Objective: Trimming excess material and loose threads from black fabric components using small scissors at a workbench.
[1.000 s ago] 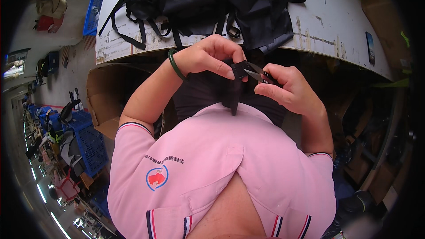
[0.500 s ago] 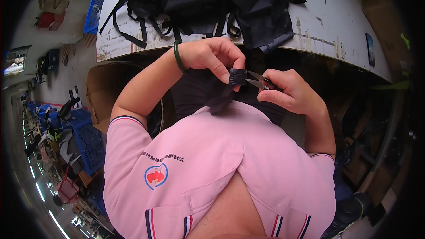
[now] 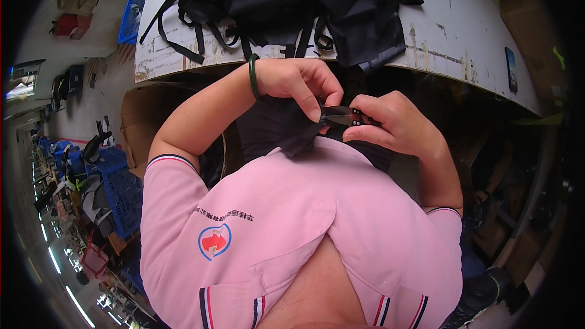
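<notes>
Between the thumb and fingers of my left hand (image 3: 300, 85) is pinched a piece of black fabric (image 3: 297, 134), which hangs down against my front. A dark green bangle (image 3: 253, 78) circles that wrist. My right hand (image 3: 396, 123) is closed round a small pair of thread snips (image 3: 341, 116) with dark handles and metal blades. The blades point left and their tips reach the fabric's edge beside my left thumb. Whether a thread lies between them is too small to tell.
Beyond my hands stands a worn white table (image 3: 445, 42) with a heap of black fabric pieces and straps (image 3: 274, 6). A phone (image 3: 510, 69) lies at its right end. A cardboard box (image 3: 137, 119) stands left under the table, and blue crates (image 3: 119, 192) are further left.
The snips have moved left to the fabric, and their blades, spread before, are now close together. My left hand has turned the fabric, so its gathered end no longer shows.
</notes>
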A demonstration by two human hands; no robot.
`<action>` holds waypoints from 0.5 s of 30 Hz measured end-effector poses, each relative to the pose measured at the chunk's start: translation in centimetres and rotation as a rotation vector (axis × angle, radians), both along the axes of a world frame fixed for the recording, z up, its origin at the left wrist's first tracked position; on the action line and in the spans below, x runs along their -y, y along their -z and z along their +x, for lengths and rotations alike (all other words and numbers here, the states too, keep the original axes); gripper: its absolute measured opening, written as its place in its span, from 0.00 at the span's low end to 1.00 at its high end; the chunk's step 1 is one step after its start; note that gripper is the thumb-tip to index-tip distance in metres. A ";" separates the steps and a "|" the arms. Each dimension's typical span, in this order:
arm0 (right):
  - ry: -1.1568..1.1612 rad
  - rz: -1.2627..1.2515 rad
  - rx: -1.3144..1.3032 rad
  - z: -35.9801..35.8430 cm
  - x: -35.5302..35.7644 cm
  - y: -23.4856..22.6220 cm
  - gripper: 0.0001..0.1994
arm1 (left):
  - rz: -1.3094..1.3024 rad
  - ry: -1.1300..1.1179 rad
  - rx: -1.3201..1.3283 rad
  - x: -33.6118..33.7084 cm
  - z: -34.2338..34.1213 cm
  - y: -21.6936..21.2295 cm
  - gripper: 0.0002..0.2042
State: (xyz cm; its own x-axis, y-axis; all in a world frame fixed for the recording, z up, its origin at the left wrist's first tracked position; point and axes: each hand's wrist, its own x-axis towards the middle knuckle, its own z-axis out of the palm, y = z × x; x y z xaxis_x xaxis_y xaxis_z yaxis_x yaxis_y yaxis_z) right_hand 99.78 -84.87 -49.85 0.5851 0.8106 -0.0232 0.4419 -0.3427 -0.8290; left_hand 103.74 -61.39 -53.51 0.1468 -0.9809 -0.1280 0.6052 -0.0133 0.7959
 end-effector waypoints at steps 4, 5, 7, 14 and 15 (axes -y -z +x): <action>-0.020 -0.035 0.057 0.1 0.2 0.3 0.18 | 0.003 0.027 -0.008 0.1 -0.1 0.1 0.06; -0.015 -0.039 0.064 0.1 0.3 0.4 0.18 | 0.008 0.024 -0.030 0.1 -0.2 0.1 0.06; -0.023 -0.049 0.056 0.1 0.2 0.2 0.18 | 0.008 0.023 -0.018 0.2 -0.2 0.2 0.06; -0.072 -0.071 0.059 0.4 -0.1 -0.4 0.19 | 0.028 0.078 0.044 0.4 -0.1 0.6 0.05; -0.070 -0.072 0.057 0.5 0.0 -0.4 0.19 | 0.027 0.079 0.041 0.5 -0.1 0.6 0.05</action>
State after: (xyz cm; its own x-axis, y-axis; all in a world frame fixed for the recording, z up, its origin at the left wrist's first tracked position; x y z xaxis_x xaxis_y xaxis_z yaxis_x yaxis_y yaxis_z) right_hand 100.29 -84.83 -49.42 0.5290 0.8471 -0.0513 0.5126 -0.3672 -0.7761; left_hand 103.63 -61.85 -54.13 0.0746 -0.9859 -0.1500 0.5680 -0.0816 0.8190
